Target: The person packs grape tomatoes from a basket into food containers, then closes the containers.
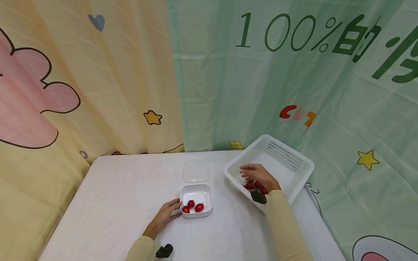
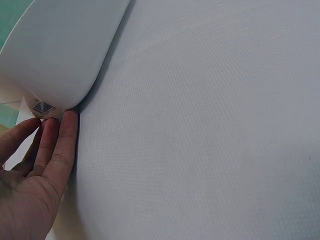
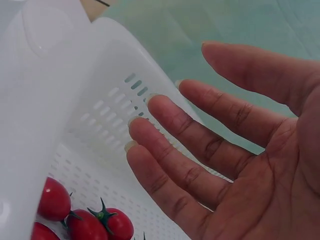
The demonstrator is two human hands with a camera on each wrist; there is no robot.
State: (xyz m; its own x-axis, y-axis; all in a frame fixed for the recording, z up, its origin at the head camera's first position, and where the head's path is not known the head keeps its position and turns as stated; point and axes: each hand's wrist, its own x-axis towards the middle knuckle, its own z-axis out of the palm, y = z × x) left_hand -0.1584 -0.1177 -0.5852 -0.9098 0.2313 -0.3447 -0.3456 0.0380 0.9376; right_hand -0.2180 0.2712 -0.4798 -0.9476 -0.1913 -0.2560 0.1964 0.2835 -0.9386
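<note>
Your left hand (image 1: 164,214), fingers nearly straight, touches the outside of the white box (image 1: 196,215), where three red tomatoes (image 1: 199,207) lie. To its right, your right hand (image 1: 259,175) hovers empty, fingers loosely spread, above more tomatoes (image 3: 117,223) in the white basket (image 1: 306,165): apparently the reaching step, so picking one calls for lowered fingertips and a gentle pinch. A clear lid (image 1: 196,172) lies behind the box on the white-covered worktop (image 1: 107,195); yellow, then green, printed curtains (image 1: 212,90) hang beyond.

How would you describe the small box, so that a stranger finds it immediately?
On the white table, left of the big basket, the left hand touches a small white box. Three red tomatoes lie inside, and its walls look solid, while the basket's have holes.
</note>
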